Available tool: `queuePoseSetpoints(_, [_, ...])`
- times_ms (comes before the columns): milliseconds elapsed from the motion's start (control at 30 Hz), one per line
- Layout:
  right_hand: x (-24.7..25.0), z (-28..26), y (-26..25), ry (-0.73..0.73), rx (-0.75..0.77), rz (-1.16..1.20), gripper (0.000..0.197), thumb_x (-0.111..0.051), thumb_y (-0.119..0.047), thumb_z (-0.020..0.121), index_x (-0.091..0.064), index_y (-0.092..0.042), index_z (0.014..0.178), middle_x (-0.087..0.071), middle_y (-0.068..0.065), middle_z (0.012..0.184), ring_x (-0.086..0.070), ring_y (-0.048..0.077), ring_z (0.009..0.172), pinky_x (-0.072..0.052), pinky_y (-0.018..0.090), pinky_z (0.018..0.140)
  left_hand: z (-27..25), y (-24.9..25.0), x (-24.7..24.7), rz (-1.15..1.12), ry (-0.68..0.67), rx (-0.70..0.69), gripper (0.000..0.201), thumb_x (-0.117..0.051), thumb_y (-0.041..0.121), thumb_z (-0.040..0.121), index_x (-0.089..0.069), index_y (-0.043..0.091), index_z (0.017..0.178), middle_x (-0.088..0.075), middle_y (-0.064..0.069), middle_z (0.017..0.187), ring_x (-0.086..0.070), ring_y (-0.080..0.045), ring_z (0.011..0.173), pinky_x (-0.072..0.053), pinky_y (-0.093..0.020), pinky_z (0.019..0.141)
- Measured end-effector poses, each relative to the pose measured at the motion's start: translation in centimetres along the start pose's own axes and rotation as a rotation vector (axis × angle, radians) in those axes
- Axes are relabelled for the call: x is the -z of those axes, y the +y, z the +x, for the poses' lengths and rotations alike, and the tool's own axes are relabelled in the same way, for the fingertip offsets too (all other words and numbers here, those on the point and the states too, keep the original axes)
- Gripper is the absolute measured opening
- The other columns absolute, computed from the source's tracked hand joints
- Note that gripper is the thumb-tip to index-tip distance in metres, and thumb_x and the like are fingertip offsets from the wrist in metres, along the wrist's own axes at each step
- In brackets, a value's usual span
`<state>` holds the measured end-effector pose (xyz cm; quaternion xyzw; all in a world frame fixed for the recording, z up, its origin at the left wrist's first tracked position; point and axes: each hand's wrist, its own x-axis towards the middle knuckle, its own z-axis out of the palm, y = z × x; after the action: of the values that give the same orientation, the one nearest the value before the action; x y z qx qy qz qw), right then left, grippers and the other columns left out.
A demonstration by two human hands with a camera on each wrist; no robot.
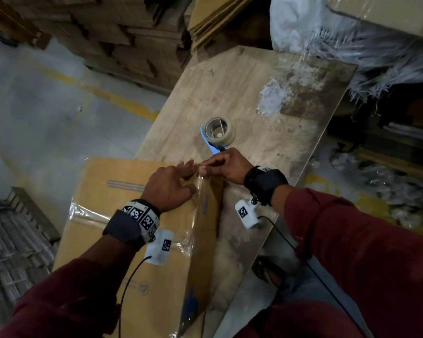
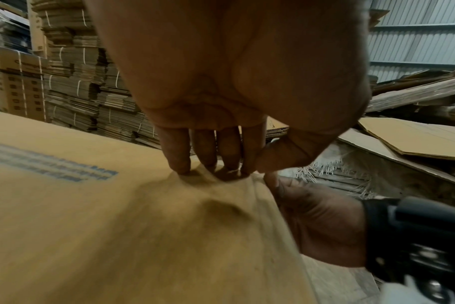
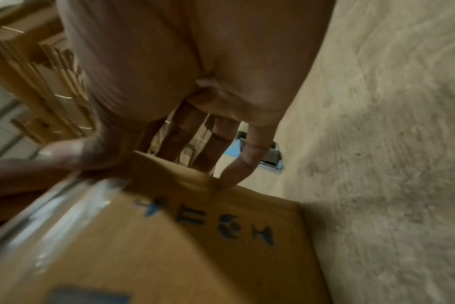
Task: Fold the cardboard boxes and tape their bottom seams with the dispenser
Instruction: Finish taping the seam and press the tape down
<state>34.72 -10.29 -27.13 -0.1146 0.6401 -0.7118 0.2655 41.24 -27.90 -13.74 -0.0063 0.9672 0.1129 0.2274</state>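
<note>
A brown cardboard box [image 1: 98,191] with blue print lies on the wooden table [image 1: 254,81]. Clear tape [image 1: 198,215] runs along its right top edge, and another strip crosses its left side. My left hand [image 1: 182,175] presses straight fingers [image 2: 179,162] down on the box top [image 2: 91,226] near the far right corner. My right hand [image 1: 213,167] meets it at that corner. Its fingers [image 3: 234,170] reach down over the far edge of the box [image 3: 195,246], and its thumb lies at the top edge. The blue tape dispenser [image 1: 217,132] with its roll lies on the table just beyond both hands.
Stacks of flattened cardboard [image 1: 122,40] stand behind the table, and more lie at the lower left [image 1: 15,240]. A white woven sack [image 1: 339,37] hangs over the table's far right corner. Grey floor with yellow lines [image 1: 47,106] is to the left.
</note>
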Motion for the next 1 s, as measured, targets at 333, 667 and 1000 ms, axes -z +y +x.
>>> queuePoseSetpoints(333, [0.8,0.5,1.3,-0.065,-0.013,-0.12,0.028,-0.094,-0.027,0.07,-0.081,-0.025,0.095,-0.078,-0.007,0.092,-0.073,0.012,0.09,-0.059,0.029,0.083,0.0,0.2,-0.1,-0.018,0.001,-0.027,0.074,-0.057,0.042,0.07,-0.061,0.03,0.143,-0.047,0.015,0.155,-0.04,-0.007,0.146,-0.039,-0.034,0.118])
queuePoseSetpoints(667, [1.6,-0.1,0.5,-0.152,0.12,-0.517,0.056,-0.066,-0.049,0.096,-0.05,-0.037,0.148,-0.067,-0.006,0.134,-0.062,0.008,0.119,-0.045,0.024,0.103,-0.6,0.5,-0.5,-0.048,0.025,-0.02,0.076,-0.057,0.037,0.071,-0.058,0.033,0.146,-0.043,0.014,0.158,-0.034,-0.006,0.149,-0.038,-0.033,0.119])
queuePoseSetpoints(1000, [1.5,-0.1,-0.5,-0.208,0.006,-0.225,0.033,-0.061,-0.048,0.098,-0.072,-0.05,0.067,-0.066,-0.025,0.065,-0.061,-0.006,0.068,-0.042,0.014,0.077,-0.6,0.3,-0.2,-0.095,0.041,-0.031,0.075,-0.057,0.035,0.07,-0.059,0.033,0.145,-0.048,0.013,0.155,-0.038,-0.009,0.148,-0.04,-0.036,0.118])
